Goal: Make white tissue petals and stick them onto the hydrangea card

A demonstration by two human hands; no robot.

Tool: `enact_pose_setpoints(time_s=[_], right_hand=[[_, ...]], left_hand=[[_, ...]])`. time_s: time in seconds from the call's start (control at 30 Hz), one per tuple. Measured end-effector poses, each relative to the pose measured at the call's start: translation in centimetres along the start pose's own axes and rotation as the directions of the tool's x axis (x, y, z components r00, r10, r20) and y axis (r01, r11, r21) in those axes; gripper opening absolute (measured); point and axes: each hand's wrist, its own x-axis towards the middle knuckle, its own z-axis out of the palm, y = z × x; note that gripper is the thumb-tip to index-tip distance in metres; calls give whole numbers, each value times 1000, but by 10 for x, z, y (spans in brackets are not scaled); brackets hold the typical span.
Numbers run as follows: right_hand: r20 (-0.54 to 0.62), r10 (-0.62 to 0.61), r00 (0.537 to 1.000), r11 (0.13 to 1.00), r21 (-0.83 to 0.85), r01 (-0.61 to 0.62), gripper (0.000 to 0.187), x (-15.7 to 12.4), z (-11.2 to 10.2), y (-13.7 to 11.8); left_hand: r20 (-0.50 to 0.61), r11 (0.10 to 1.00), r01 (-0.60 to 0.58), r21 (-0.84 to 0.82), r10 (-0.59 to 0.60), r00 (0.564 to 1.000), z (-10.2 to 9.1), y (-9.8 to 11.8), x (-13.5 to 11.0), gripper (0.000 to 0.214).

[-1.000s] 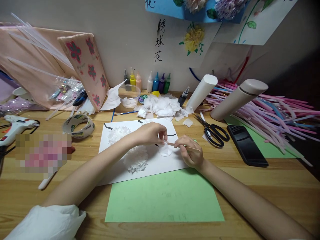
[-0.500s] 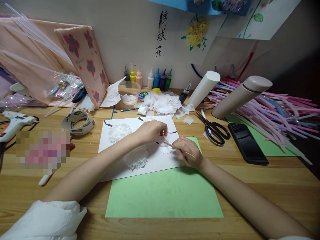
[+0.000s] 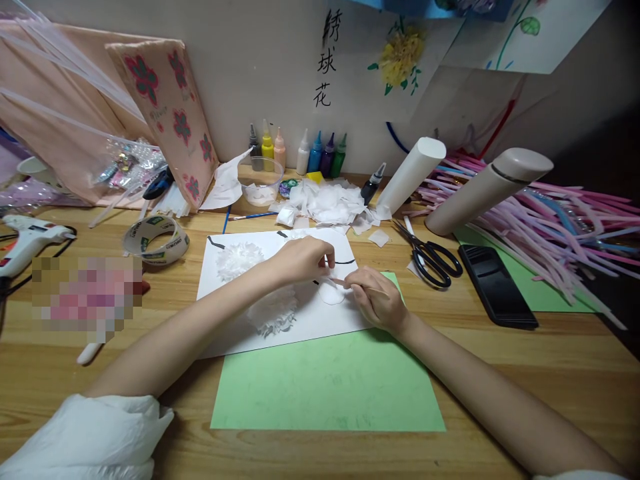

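Observation:
My left hand is over the right part of a white sheet, thumb and fingertips pinched on a small piece of white tissue paper, partly hidden by the fingers. My right hand grips a thin wooden stick, its tip pointing left toward that pinch. Just beneath, a drawn circle shows on the sheet. Two ruffled white paper pompoms stand out on the sheet: one at the upper left, another at the lower middle, partly covered by my left forearm.
Green paper lies under the sheet. To the right are black scissors, a phone and a tilted-looking flask. Tissue scraps and paint bottles are behind. At left are a tape roll and a glue gun.
The view has shifted slightly. My right hand and the stick have moved a little up, while my left hand keeps its pinch in nearly the same spot.

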Motion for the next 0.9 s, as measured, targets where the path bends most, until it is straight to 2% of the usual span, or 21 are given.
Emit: enact_pose_setpoints(time_s=[0.17,0.47,0.7,0.9], right_hand=[[-16,-60,998,998,-7,60,10,1,0,-1],[-23,-28,999,997,-74,26,10,4,1,-6],[-22,-72,997,993,-95,69,10,0,1,-4],[11,8,1000,996,-94,-7,9,4,3,-9]], left_hand=[[9,1000,6,-3,-6,1000,-1,2,-1,16],[9,1000,2,1,-2,1000,0,0,0,19],[7,1000,17,-11,-17,1000,0,2,0,19],[-15,1000,17,2,-17,1000,2,0,1,19]])
